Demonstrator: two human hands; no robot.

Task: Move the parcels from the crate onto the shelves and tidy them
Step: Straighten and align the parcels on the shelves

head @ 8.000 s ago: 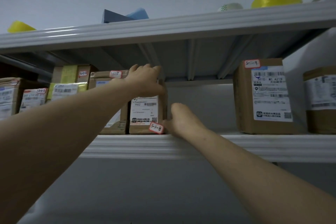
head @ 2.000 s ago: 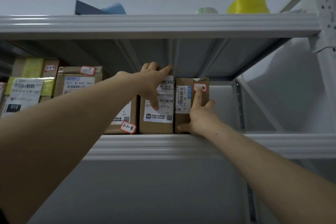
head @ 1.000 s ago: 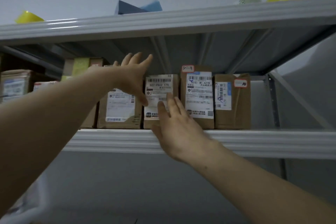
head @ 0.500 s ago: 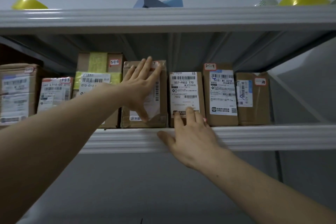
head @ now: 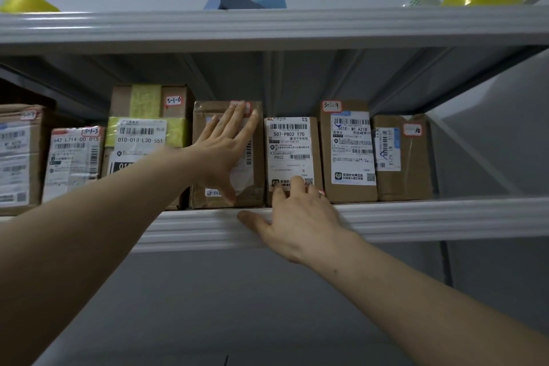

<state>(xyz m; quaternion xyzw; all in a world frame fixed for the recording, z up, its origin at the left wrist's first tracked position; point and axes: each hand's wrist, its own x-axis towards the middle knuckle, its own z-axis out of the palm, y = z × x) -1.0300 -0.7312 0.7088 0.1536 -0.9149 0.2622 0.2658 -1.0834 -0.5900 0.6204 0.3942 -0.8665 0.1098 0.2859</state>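
Squaring the row at mid-frame, we lay the left hand (head: 225, 151), fingers straight and gripping nothing, flat on the brown parcel (head: 205, 116), while the right hand (head: 297, 217), fingers bent and holding nothing, touches the base of the neighbouring parcel (head: 289, 145) on the shelf (head: 416, 217); even pushes should keep the fronts flush. Legible: "507-P802 T70" there; "010-010-L30-551" and "5-1-6" on the taped parcel (head: 139, 140) at left; "3-1-9" on the tall parcel (head: 347, 157) at right.

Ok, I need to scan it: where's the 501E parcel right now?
Head view, right of centre: the 501E parcel stands on the shelf between the 507-P802 T70 parcel, which the right hand touches, and the parcel tagged 10.
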